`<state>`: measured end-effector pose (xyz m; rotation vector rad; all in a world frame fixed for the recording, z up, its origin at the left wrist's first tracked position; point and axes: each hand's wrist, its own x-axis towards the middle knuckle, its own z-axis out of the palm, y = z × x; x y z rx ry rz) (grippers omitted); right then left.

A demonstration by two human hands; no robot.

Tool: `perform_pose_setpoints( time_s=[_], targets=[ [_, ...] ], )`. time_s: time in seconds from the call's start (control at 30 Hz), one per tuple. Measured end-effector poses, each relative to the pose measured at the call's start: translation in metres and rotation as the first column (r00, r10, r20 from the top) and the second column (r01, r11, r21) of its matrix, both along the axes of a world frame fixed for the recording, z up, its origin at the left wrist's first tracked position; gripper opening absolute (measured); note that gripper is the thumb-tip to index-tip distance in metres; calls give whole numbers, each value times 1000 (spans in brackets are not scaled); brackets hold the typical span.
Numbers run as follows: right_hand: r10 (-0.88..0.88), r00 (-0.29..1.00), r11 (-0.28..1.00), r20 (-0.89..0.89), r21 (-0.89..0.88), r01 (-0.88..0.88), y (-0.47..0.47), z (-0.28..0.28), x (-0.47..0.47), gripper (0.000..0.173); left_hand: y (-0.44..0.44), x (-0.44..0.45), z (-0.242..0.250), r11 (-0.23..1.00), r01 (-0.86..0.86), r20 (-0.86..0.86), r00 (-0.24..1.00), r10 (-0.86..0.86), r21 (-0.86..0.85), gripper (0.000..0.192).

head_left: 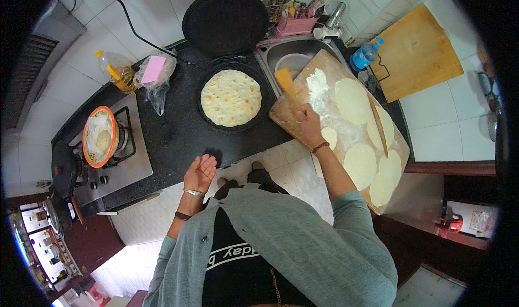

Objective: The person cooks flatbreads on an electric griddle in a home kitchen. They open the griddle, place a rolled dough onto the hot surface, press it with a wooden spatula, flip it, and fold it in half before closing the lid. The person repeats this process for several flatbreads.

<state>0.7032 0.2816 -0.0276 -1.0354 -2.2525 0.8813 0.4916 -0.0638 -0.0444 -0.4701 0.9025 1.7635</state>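
A round, pale flatbread [230, 98] with browned spots lies in the black electric griddle [202, 118], whose lid [225, 21] stands raised behind it. My right hand [309, 124] grips the handle of a wooden spatula [285, 80]. Its yellowish blade points toward the sink, above the corner of a floured wooden board [292, 122]. Near the counter's front edge, my left hand [201, 172] is empty, palm up and fingers extended. Several rolled dough rounds [352, 101] cover the board, with a rolling pin [378, 126] across some of them. A small dough piece [329, 137] sits beside my right wrist.
White flour [317, 87] is heaped on the board, which overlaps the metal sink [265, 59]. An orange-rimmed basket [100, 164] with dough inside rests on the gas stove [142, 157]. An oil bottle [125, 80] and plastic bag [158, 96] stand left of the griddle.
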Motion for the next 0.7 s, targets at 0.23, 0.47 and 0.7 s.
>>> perform_pose_setpoints(
  time_s=[0.23,0.47,0.7],
  targets=[
    [302,953,953,6,-21,-302,-46,-24,-65,21,5,1,14,1000,15,-46,999,-15,-1,33],
    [164,974,978,154,100,-180,-17,-1,-51,29,12,0,28,998,62,-270,961,-64,-17,24],
    [186,949,955,256,180,-235,-11,28,-43,38,65,-11,47,968,150,-634,733,-246,-201,24]
  ],
)
